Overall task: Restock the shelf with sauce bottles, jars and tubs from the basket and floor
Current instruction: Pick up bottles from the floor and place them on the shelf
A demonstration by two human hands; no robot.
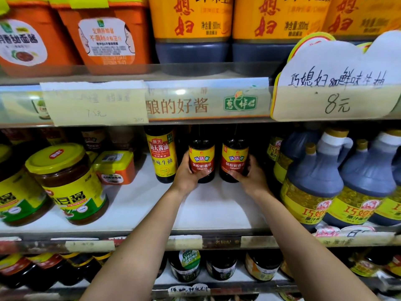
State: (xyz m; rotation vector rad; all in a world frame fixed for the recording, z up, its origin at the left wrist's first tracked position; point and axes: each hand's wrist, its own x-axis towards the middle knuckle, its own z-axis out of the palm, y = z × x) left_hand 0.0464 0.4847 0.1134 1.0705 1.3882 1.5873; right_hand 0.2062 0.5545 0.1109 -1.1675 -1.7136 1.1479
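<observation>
Presently on middle shelf point(217, 205), upright, side by side: left bottle point(201, 157) and right bottle point(234, 158), dark-bodied, red-and-yellow labels reading 味达美 味极鲜酱油. Gripped low by left hand point(187, 172) and right hand point(251, 174) respectively, fingers curled round each. Adjacent left: 海天酱油 bottle point(161, 155). Above right: price card point(336, 83), 8元.

Two slim forearms point(138, 235) were bare along all their visible length; the left hand point(186, 175) and the right hand point(252, 177) were bare as well.
</observation>
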